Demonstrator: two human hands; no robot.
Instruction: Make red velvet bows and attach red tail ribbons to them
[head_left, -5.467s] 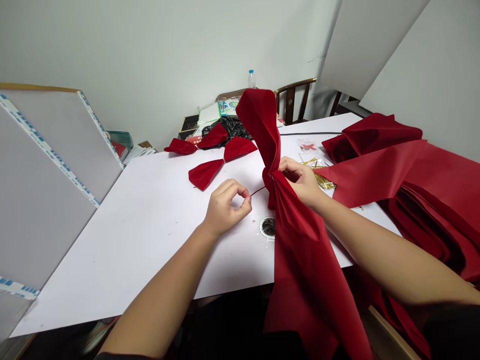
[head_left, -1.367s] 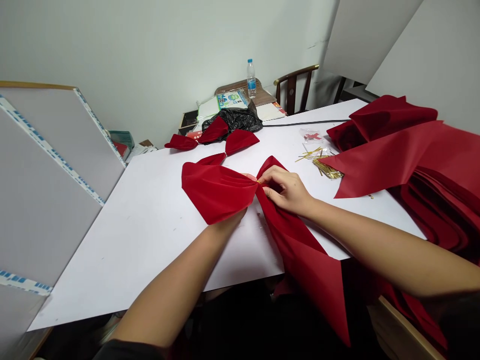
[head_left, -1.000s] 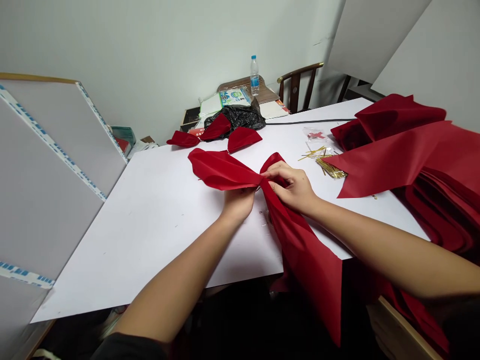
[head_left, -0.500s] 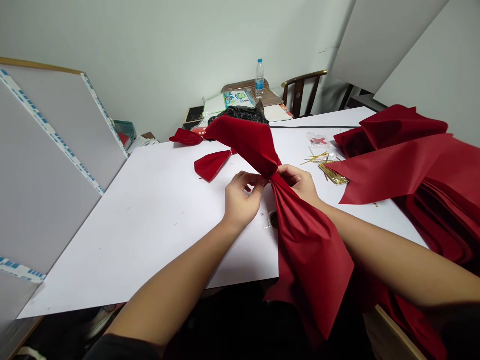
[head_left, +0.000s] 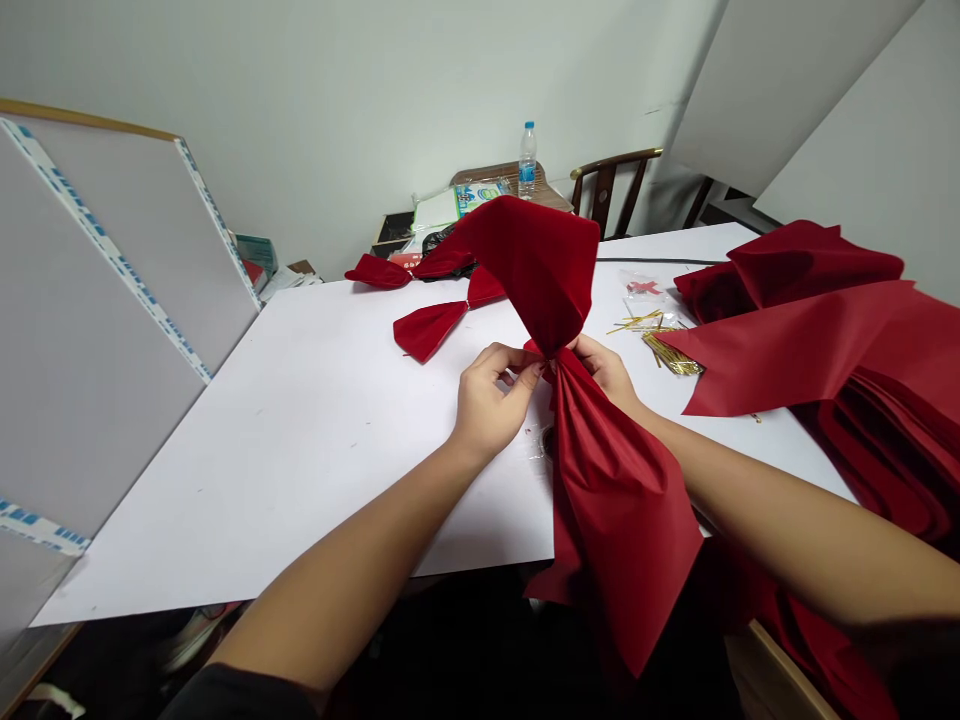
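Note:
A large red velvet bow (head_left: 592, 490) is gathered at a narrow waist, with one lobe rising upward and the other hanging over the table's front edge. My left hand (head_left: 491, 400) pinches the waist from the left, and my right hand (head_left: 604, 370) grips it from the right. A thin wire or tie may be at the waist, but my fingers hide it. Two smaller finished red bows lie farther back on the white board (head_left: 300, 480), one (head_left: 427, 330) nearer than the other (head_left: 382, 272).
A stack of red fabric sheets (head_left: 817, 350) lies at the right, near gold twist ties (head_left: 673, 354) and a clear plastic bag (head_left: 643, 290). Grey boards (head_left: 97, 280) lean at the left. A water bottle (head_left: 527, 160) and a wooden chair (head_left: 611, 185) stand behind.
The bow has turned upright from its flatter position, its upper lobe rising and spreading. Both hands have closed in on the waist, and the view has shifted slightly.

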